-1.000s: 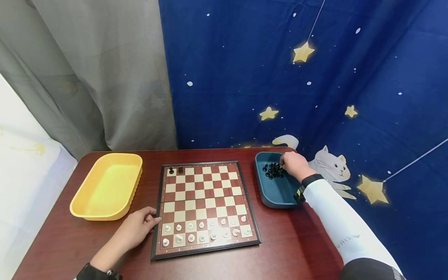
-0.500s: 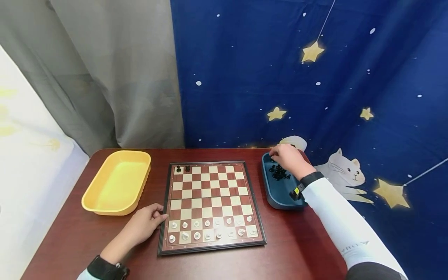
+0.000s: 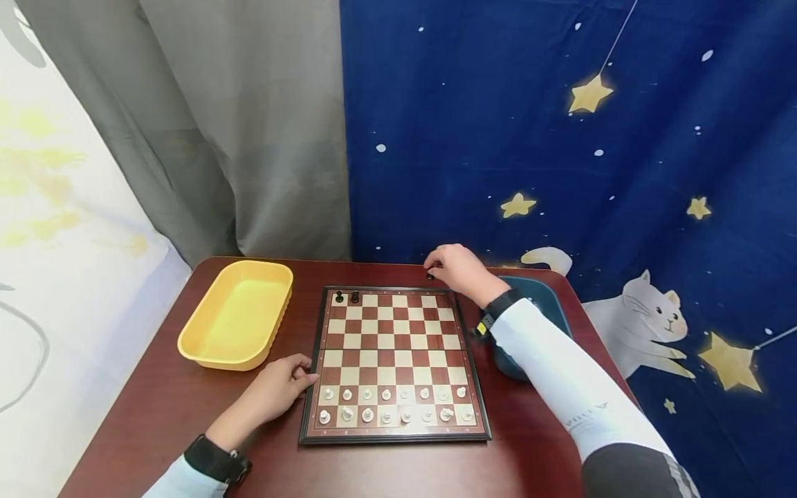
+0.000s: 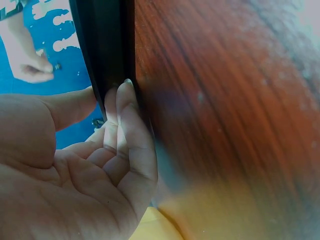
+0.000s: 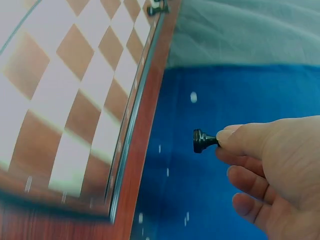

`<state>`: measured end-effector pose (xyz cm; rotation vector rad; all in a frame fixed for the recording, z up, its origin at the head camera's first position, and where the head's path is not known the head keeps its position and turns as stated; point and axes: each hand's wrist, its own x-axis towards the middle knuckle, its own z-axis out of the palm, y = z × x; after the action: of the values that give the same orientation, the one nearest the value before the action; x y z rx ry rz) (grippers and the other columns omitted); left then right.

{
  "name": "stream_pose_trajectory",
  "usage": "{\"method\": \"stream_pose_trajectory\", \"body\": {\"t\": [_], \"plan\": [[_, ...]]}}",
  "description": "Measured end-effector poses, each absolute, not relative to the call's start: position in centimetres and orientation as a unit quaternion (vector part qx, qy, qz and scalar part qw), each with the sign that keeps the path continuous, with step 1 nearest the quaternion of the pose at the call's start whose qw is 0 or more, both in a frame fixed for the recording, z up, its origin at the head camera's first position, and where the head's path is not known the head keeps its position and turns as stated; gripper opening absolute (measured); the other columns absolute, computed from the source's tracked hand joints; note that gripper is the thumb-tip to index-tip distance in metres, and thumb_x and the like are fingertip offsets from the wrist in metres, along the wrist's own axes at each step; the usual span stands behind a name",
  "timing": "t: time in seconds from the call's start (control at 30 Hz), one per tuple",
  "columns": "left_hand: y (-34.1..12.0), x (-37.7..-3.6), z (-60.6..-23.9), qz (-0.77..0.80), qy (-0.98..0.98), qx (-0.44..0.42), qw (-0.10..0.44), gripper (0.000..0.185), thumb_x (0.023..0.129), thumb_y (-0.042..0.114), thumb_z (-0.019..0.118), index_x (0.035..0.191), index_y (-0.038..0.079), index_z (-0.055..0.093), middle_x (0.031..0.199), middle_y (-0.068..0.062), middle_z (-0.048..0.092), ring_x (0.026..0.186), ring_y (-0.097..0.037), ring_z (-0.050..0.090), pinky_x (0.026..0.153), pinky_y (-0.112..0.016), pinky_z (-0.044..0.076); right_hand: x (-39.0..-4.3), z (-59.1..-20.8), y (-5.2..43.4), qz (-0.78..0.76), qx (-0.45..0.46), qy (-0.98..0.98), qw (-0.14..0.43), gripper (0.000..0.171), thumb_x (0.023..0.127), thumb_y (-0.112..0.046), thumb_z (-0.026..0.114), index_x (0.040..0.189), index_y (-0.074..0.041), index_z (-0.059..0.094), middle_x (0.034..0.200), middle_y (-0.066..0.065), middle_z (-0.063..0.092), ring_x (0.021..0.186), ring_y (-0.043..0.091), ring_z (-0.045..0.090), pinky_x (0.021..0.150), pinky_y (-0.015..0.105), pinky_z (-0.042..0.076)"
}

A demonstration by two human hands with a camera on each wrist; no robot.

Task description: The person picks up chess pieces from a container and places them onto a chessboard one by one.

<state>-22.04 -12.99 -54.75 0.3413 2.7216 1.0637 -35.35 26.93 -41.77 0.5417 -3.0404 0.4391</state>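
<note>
Right hand (image 3: 457, 268), black piece (image 5: 203, 141) off half-hidden tray (image 3: 548, 297).

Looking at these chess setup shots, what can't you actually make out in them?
- Black piece pinched by the right hand: its type; fingertips cover its top in the right wrist view, too small in the head view.
- Blue tray: its contents, hidden by the right sleeve in the head view.
- White pieces: types too small.
- Left hand view: table blurred.
</note>
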Motion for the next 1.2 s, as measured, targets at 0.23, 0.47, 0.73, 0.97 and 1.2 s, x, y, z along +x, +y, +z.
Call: {"method": "stream_pose_trajectory", "body": {"t": [0.23,0.47,0.73,0.97,1.2], "plan": [[-12.6,-22.4,-54.9,0.359,0.92,0.117,0.103,0.032,0.106,0.026,0.079,0.126,0.002,0.073,0.084,0.003,0.063,0.076,-0.014,0.058,0.074,-0.037,0.05,-37.3,-42.7,22.0,0.137,0.197,-0.971,-0.006,0.017,0.108,-0.01,0.072,0.122,-0.011,0.083,0.124,0.009,0.078,0.102,0.023,0.072,0.089,0.041,0.057],[-12.6,-22.2,-54.6,0.359,0.92,0.116,0.103,0.031,0.105,0.024,0.079,0.126,0.002,0.073,0.083,0.003,0.064,0.075,-0.014,0.058,0.074,-0.036,0.05,-38.0,-43.6,18.6,0.147,0.23,-0.962,-0.008,0.018,0.107,-0.01,0.074,0.122,-0.008,0.083,0.121,0.008,0.079,0.1,0.022,0.072,0.09,0.04,0.057],[-12.5,-22.1,-54.5,0.362,0.92,0.114,0.1,0.029,0.105,0.023,0.079,0.125,0.002,0.073,0.083,0.003,0.063,0.074,-0.014,0.057,0.074,-0.036,0.05,-37.7,-44.8,16.8,0.139,0.231,-0.963,-0.031,0.015,0.107,-0.011,0.075,0.12,-0.01,0.083,0.118,0.006,0.079,0.096,0.018,0.071,0.089,0.038,0.057],[-12.5,-21.9,-54.3,0.359,0.92,0.109,0.109,0.029,0.106,0.024,0.078,0.125,0.003,0.073,0.083,0.003,0.063,0.074,-0.014,0.058,0.073,-0.036,0.049,-37.1,-46.6,16.4,0.139,0.234,-0.961,-0.052,0.013,0.107,-0.011,0.075,0.117,-0.011,0.082,0.114,0.006,0.078,0.088,0.018,0.067,0.085,0.037,0.056],[-12.5,-21.8,-54.3,0.359,0.92,0.109,0.112,0.03,0.106,0.024,0.078,0.126,0.003,0.073,0.082,0.003,0.064,0.073,-0.014,0.058,0.072,-0.036,0.049,-36.7,-47.3,16.1,0.135,0.244,-0.959,-0.051,0.012,0.107,-0.011,0.075,0.116,-0.01,0.083,0.114,0.007,0.079,0.086,0.017,0.068,0.081,0.036,0.056]]}}
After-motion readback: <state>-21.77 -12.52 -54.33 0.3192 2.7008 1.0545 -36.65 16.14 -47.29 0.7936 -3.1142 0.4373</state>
